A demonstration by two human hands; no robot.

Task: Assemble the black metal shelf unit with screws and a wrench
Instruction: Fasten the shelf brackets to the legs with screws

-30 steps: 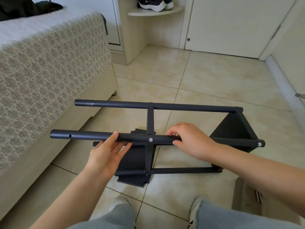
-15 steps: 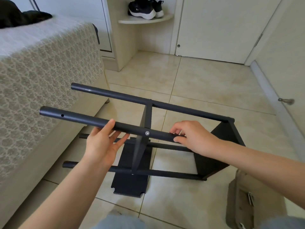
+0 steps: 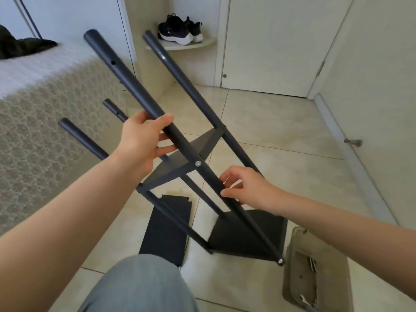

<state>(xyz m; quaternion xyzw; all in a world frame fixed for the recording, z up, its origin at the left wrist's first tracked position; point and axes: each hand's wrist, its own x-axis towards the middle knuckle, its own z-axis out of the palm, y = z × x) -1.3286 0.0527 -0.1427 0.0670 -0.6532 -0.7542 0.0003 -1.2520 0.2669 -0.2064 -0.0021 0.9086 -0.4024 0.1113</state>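
Two grips clamp one pole of the black shelf unit [image 3: 184,146] | left grip [image 3: 144,140] wraps it above the middle shelf | right grip [image 3: 245,188] pinches it lower down | unit tilted, foot end on floor [image 3: 270,131], free pole ends toward bed [image 3: 45,131] | loose black panel [image 3: 166,230] flat beneath

Head-worn camera looks down, close over shelf unit [image 3: 180,138]

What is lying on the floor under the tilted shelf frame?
A loose black panel lies flat on the tiles under the shelf frame. The person's knee covers part of its near edge, and a frame pole crosses it.
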